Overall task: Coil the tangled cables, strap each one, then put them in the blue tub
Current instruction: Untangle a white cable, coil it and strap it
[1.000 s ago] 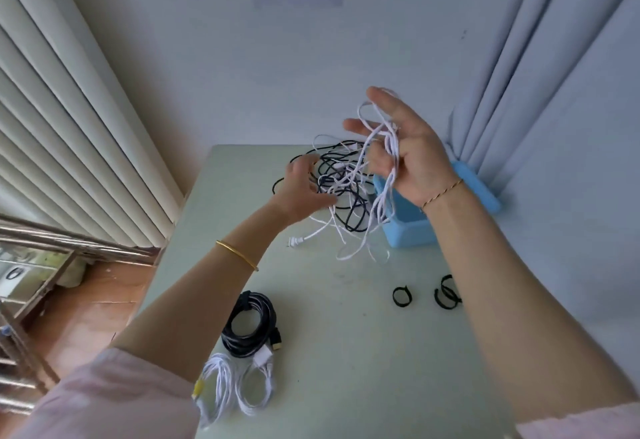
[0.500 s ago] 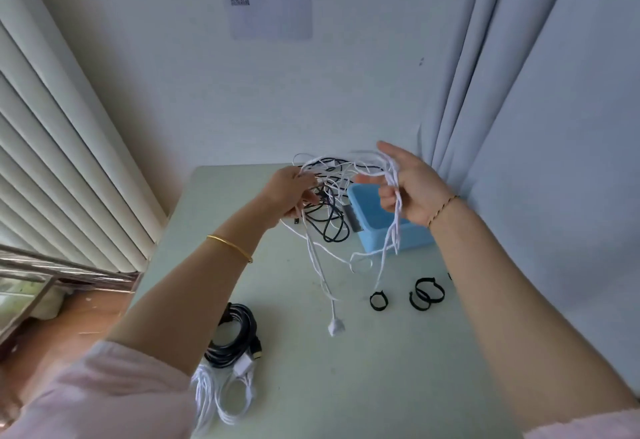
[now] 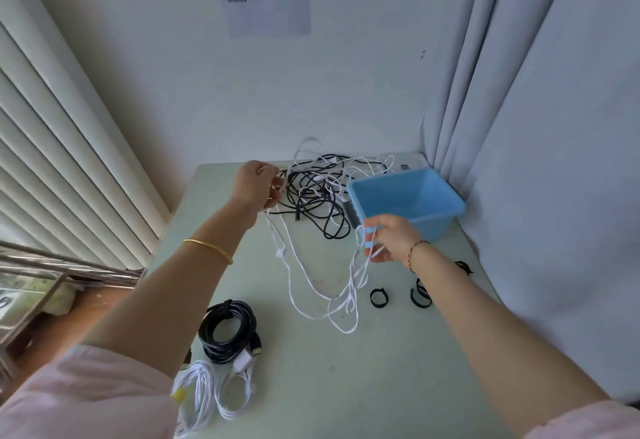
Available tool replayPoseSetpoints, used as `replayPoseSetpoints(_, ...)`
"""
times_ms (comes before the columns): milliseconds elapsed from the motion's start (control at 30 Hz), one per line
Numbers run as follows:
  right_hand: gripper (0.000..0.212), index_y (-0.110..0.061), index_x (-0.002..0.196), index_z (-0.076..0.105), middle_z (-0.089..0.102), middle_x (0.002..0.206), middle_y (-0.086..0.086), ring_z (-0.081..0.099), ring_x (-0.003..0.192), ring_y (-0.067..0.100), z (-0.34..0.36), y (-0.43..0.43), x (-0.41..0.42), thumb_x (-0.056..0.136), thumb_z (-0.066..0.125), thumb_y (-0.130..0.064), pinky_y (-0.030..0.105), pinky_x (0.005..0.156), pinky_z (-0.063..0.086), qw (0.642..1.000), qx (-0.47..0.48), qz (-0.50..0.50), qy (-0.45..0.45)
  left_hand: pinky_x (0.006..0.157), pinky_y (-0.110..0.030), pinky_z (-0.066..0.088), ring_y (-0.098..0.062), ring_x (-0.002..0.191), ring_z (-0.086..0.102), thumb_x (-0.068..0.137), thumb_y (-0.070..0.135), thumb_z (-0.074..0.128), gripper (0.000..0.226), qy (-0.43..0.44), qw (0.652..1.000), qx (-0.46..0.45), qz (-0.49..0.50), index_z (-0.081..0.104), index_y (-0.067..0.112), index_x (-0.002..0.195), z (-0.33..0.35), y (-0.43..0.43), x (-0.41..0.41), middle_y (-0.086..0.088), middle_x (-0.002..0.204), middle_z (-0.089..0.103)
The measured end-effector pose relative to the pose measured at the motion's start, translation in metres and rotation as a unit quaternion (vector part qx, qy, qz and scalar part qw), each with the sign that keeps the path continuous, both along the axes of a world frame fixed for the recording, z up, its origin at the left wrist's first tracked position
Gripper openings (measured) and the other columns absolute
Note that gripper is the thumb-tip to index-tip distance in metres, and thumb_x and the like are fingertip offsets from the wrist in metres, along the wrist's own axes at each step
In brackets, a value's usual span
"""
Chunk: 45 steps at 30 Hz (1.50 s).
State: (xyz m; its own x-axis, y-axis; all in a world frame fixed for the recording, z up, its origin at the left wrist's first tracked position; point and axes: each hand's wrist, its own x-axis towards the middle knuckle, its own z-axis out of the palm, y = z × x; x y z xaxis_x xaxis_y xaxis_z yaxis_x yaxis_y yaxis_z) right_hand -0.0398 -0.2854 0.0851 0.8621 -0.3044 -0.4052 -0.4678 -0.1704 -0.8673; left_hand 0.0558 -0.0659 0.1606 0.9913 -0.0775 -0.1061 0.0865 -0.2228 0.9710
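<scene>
Our left hand (image 3: pixel 257 185) and right hand (image 3: pixel 393 242) curl fingers round the white cable (image 3: pixel 280 252); it sags between them. The blue tub (image 3: pixel 433 227) sits just beyond the right fingers.

Soft, even daylight comes from the blinds (image 3: pixel 69 168) far to the left of the left hand (image 3: pixel 256 184); the slats look pale, a little washed out. On the table (image 3: pixel 346 386) below both hands the shadows are weak. The white cable (image 3: pixel 280 252) between left hand and right hand (image 3: pixel 391 241) is slightly smeared. The wide lens bends the curtain (image 3: pixel 554 126) right of the right hand. The sleeve (image 3: pixel 86 397) at the near edge is soft.
</scene>
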Motion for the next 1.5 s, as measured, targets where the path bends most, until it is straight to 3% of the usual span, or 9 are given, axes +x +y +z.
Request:
replayPoseSetpoints(200,0.052,-0.015,0.126,0.059,0.058,0.125,0.014,0.062,0.081,0.023,-0.009,0.000,-0.014,0.089,0.032,0.009,0.023,0.065,0.055,0.861,-0.326,0.335,0.202,0.065,-0.029,0.057,-0.018,0.079,0.061,0.100,0.012,0.039,0.013,-0.029,0.996,-0.076,0.036,0.050,0.012,0.091,0.006,-0.001,0.005,0.000,0.092,0.053)
replayPoseSetpoints(267,0.050,-0.018,0.129,0.058,0.054,0.134,0.005,0.060,0.100,0.021,-0.011,0.004,-0.014,0.089,0.038,0.005,0.021,0.083,0.051,0.815,-0.406,0.371,0.181,0.074,-0.036,0.057,-0.020,0.082,0.062,0.101,0.013,0.041,0.015,0.014,0.994,-0.111,0.007,0.051,0.011,0.090,0.005,-0.003,0.003,-0.002,0.092,0.057)
replayPoseSetpoints(367,0.041,-0.017,0.126,0.059,0.052,0.137,0.005,0.051,0.120,0.024,-0.011,0.010,0.000,0.091,0.041,-0.005,0.030,0.101,0.041,0.879,-0.386,0.275,0.051,0.075,-0.039,0.057,-0.021,0.080,0.065,0.102,0.014,0.039,0.019,0.073,0.984,-0.157,-0.035,0.051,0.010,0.088,0.006,-0.010,-0.002,-0.010,0.090,0.065)
replayPoseSetpoints(533,0.049,-0.019,0.137,0.044,0.050,0.134,0.007,0.052,0.108,0.018,0.003,0.037,0.023,0.090,0.046,-0.005,0.026,0.078,0.049,0.966,-0.142,0.198,-0.091,0.046,-0.020,0.048,-0.018,0.062,0.067,0.104,0.018,0.034,0.024,0.110,0.965,-0.225,-0.081,0.048,0.012,0.086,0.017,-0.017,-0.007,-0.011,0.083,0.069)
replayPoseSetpoints(733,0.031,0.000,0.117,0.058,0.060,0.118,-0.002,0.059,0.095,0.014,-0.004,0.059,0.028,0.087,0.052,-0.001,0.037,0.083,0.054,0.936,-0.055,0.348,-0.016,0.038,-0.013,0.034,-0.014,0.051,0.062,0.105,0.021,0.031,0.026,0.127,0.951,-0.263,-0.105,0.047,0.015,0.085,0.027,-0.018,-0.007,-0.008,0.081,0.072)
replayPoseSetpoints(1000,0.030,-0.020,0.116,0.053,0.064,0.110,0.002,0.060,0.096,0.013,-0.025,0.045,0.013,0.088,0.061,-0.012,0.029,0.081,0.050,0.929,0.048,0.365,0.033,0.037,-0.015,0.035,-0.013,0.049,0.061,0.104,0.016,0.028,0.026,0.138,0.928,-0.347,-0.005,0.043,0.013,0.083,0.017,-0.022,0.002,-0.008,0.076,0.072)
replayPoseSetpoints(1167,0.009,-0.013,0.086,0.063,0.062,0.070,0.001,0.057,0.061,0.012,-0.032,0.047,0.001,0.091,0.061,-0.020,0.026,0.066,0.052,0.955,0.063,0.290,-0.021,0.039,-0.016,0.043,-0.014,0.050,0.064,0.104,0.014,0.028,0.027,0.168,0.898,-0.406,0.027,0.043,0.011,0.081,0.014,-0.032,-0.001,-0.012,0.077,0.071)
replayPoseSetpoints(1333,0.008,-0.004,0.092,0.060,0.067,0.076,0.014,0.059,0.053,0.014,-0.040,0.033,0.000,0.092,0.053,-0.005,0.032,0.063,0.055,0.996,0.056,0.035,-0.067,0.043,-0.023,0.051,-0.021,0.059,0.063,0.099,0.003,0.031,0.019,0.210,0.958,-0.192,0.047,0.050,0.000,0.097,-0.002,-0.028,-0.009,-0.016,0.089,0.058)
replayPoseSetpoints(1500,0.020,-0.003,0.074,0.059,0.066,0.069,0.017,0.062,0.057,0.023,-0.028,0.019,-0.007,0.085,0.044,0.002,0.029,0.055,0.055,0.947,0.276,-0.155,-0.063,0.057,-0.041,0.060,-0.026,0.068,0.061,0.096,-0.006,0.038,0.017,0.280,0.949,0.106,-0.104,0.054,-0.009,0.099,-0.037,-0.007,-0.027,-0.020,0.089,0.054)
